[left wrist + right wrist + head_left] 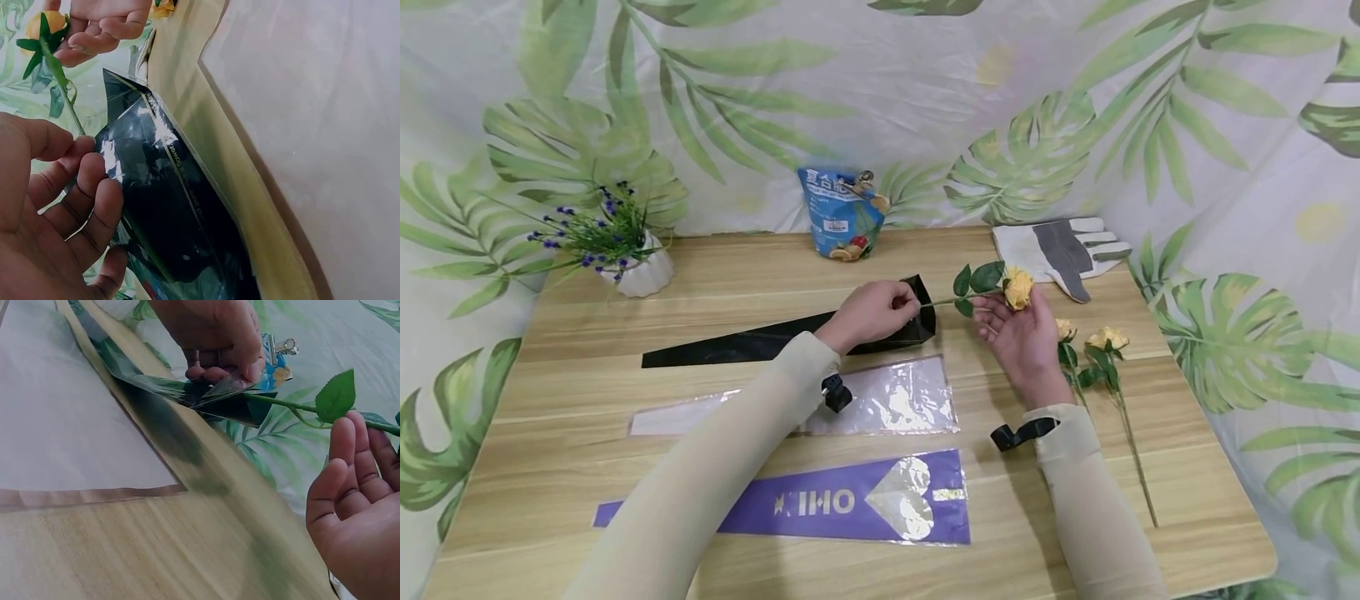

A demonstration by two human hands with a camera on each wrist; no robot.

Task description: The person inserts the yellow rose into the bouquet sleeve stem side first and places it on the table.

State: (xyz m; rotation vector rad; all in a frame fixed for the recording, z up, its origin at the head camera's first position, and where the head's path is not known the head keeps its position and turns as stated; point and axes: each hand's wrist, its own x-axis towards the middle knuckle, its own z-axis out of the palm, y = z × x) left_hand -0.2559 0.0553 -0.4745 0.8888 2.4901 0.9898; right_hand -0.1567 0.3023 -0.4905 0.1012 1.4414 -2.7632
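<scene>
A yellow artificial rose [1018, 288] with green leaves lies nearly level, its stem running into the open end of a glossy black flower sleeve [730, 342]. My left hand [874, 312] pinches the stem at the sleeve's mouth, its fingers against the film. In the left wrist view, part of the green stem shows inside the sleeve [181, 206]. Palm up, my right hand [1022, 342] supports the rose below its bloom with relaxed fingers. The right wrist view shows a leaf [336, 397] just above these fingers.
A pale clear sleeve [902, 398] and a purple sleeve [820, 502] lie nearer me. Two yellow roses [1107, 337] lie at right. Behind are a glove [1060, 250], a blue pouch [838, 212] and a potted plant [643, 271].
</scene>
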